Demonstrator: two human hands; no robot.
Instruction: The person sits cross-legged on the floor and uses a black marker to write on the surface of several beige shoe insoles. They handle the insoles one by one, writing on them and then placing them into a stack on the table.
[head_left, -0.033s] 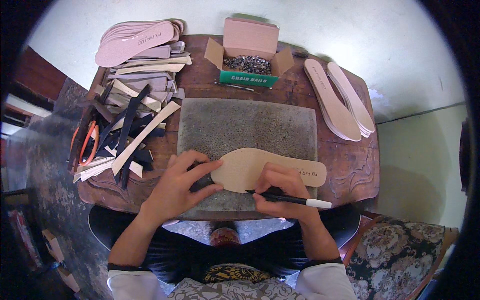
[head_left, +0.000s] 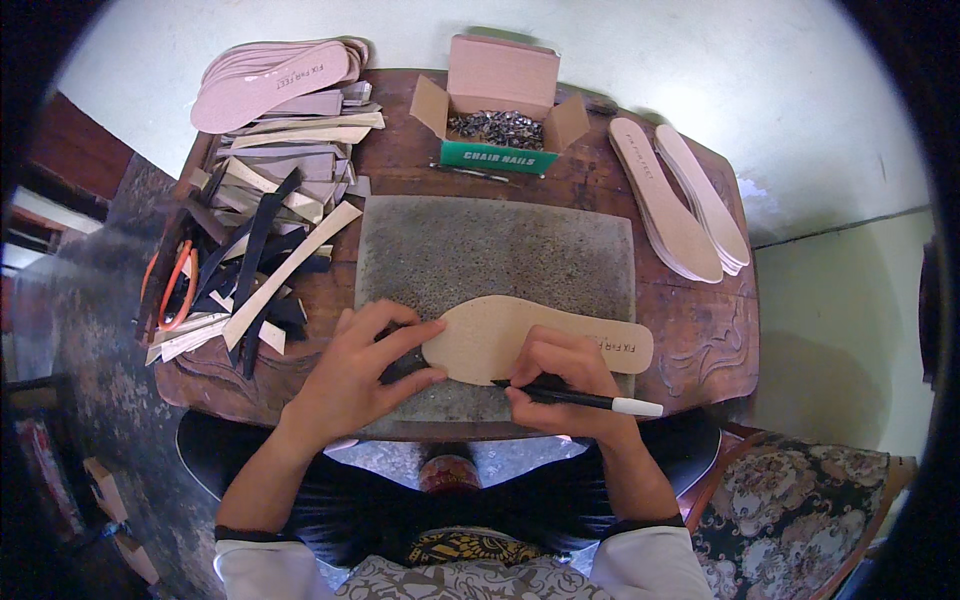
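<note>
Your two hands are apart from each other, both at the beige insole point(head_left: 480, 340); it lies flat on the grey slab point(head_left: 490, 240), toward your side of it, wide end to your left; its narrow end, marked with dark print, points right and reaches just past the slab's right edge.

Your left hand point(head_left: 365, 375) has thumb and forefinger spread, not pinched; their tips touch the insole at its wide end; your right hand point(head_left: 565, 375) is closed around the black pen point(head_left: 560, 395), over the insole's middle; the pen slants, white end toward the lower right, tip at the insole's near edge; whether it has left a line there, you cannot tell from this view.

Surroundings: the slab rests on the carved wooden table point(head_left: 400, 160); beyond it stands an open green box point(head_left: 490, 160) with small metal nails point(head_left: 495, 128) inside; at far right lie two insole piles point(head_left: 665, 200) side by side, slightly splayed; at far left, a pinkish insole stack point(head_left: 260, 85); nearer you on that side, a heap of pale and dark strips point(head_left: 290, 275), with an orange loop point(head_left: 180, 290) at its outer edge.
</note>
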